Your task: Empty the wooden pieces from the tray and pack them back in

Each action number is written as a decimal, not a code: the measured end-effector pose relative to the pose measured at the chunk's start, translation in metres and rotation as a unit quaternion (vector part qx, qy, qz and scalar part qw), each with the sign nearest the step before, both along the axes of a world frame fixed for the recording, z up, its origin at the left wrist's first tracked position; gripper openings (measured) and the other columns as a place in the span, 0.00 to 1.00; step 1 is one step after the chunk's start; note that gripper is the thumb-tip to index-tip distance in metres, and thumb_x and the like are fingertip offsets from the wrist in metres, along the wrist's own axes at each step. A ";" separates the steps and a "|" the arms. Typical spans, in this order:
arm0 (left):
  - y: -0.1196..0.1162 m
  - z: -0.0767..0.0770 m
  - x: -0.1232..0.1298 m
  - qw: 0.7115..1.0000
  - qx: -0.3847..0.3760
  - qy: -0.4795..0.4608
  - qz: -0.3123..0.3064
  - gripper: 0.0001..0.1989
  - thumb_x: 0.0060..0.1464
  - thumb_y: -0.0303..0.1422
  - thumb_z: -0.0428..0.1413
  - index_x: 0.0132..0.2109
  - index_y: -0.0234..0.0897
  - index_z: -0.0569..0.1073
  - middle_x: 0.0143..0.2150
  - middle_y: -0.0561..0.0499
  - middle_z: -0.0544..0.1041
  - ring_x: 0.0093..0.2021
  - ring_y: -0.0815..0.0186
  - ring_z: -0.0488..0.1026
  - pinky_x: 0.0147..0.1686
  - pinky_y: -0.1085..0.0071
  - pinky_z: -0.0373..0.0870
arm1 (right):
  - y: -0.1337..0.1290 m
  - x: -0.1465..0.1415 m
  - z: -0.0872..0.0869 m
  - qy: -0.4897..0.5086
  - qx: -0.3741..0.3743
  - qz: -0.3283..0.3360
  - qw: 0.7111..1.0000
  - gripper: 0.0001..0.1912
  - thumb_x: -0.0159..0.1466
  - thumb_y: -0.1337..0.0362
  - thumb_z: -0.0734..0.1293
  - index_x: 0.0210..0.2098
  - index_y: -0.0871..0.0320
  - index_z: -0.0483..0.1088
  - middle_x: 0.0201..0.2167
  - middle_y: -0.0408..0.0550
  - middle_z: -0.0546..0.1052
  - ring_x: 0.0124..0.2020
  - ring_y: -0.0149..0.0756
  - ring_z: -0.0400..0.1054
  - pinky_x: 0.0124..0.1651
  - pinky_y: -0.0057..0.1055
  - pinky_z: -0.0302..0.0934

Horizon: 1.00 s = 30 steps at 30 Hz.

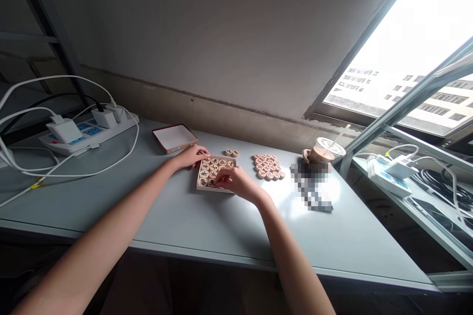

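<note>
A shallow white box [216, 189] holds rows of round wooden xiangqi pieces [204, 174] with dark characters. My left hand [191, 156] rests at its far left corner, fingers bent over the edge. Above the right half of the box, my right hand [236, 181] has its fingertips pinched down on a piece in the near row; the fingers partly cover that piece and its neighbours. Just beyond the box, two more pieces [232, 152] lie side by side. A block of red-marked pieces [269, 166] sits to the right, arranged in rows.
The box lid [175, 137] lies inner side up at the back left. A power strip [92, 130] with plugs and looping white cables takes up the left. An iced drink cup [322, 151] with a straw stands at right, beside a pixelated patch. Metal frame bars rise beyond.
</note>
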<state>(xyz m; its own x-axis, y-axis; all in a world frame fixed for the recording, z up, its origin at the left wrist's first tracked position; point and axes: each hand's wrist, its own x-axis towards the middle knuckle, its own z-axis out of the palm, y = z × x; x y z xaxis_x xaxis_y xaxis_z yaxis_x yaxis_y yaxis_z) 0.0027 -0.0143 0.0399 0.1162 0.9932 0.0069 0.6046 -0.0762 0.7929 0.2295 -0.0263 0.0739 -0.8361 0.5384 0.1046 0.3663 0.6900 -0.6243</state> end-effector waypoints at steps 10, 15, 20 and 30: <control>0.003 -0.006 -0.002 1.000 0.004 -0.002 -0.010 0.22 0.50 0.49 0.49 0.39 0.33 0.71 0.19 0.54 0.67 0.14 0.72 0.58 0.14 0.76 0.53 | 0.064 0.015 -0.021 -0.021 0.241 -0.235 0.942 0.22 0.62 0.70 0.58 0.56 0.54 0.60 0.55 0.51 0.65 0.55 0.41 0.56 0.51 0.38 0.53; 0.007 -0.010 -0.003 1.000 0.000 -0.010 -0.004 0.25 0.49 0.52 0.48 0.40 0.33 0.71 0.20 0.54 0.67 0.15 0.72 0.60 0.15 0.76 0.53 | 0.079 0.018 -0.032 -0.089 0.273 -0.201 0.936 0.16 0.64 0.65 0.58 0.50 0.55 0.65 0.50 0.50 0.70 0.52 0.41 0.58 0.50 0.39 0.52; 0.008 -0.010 -0.003 1.000 -0.007 -0.015 -0.006 0.26 0.49 0.53 0.48 0.40 0.34 0.70 0.22 0.52 0.69 0.15 0.72 0.60 0.15 0.75 0.53 | 0.072 0.033 -0.016 -0.116 0.295 -0.185 0.930 0.08 0.62 0.61 0.62 0.37 0.56 0.71 0.36 0.49 0.75 0.42 0.41 0.65 0.47 0.40 0.52; 0.005 -0.006 -0.001 1.000 -0.007 -0.002 -0.004 0.25 0.49 0.53 0.49 0.40 0.34 0.71 0.21 0.53 0.69 0.13 0.73 0.57 0.13 0.75 0.51 | 0.034 0.048 0.013 0.063 -0.011 -0.046 0.997 0.15 0.59 0.56 0.65 0.43 0.54 0.69 0.40 0.46 0.74 0.39 0.32 0.68 0.40 0.29 0.61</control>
<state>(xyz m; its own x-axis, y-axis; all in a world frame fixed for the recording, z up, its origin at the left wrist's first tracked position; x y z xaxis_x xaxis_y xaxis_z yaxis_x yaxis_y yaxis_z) 0.0013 -0.0093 0.0342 0.1237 0.9923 -0.0058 0.6007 -0.0702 0.7964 0.2778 0.0079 0.0869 -0.7642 0.6156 0.1927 0.3457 0.6430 -0.6834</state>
